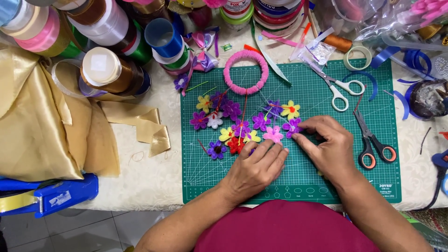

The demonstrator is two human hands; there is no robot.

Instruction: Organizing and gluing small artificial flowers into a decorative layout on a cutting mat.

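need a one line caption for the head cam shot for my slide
Left hand and right hand press small felt flowers on a green cutting mat, pink ring and scissors nearby.
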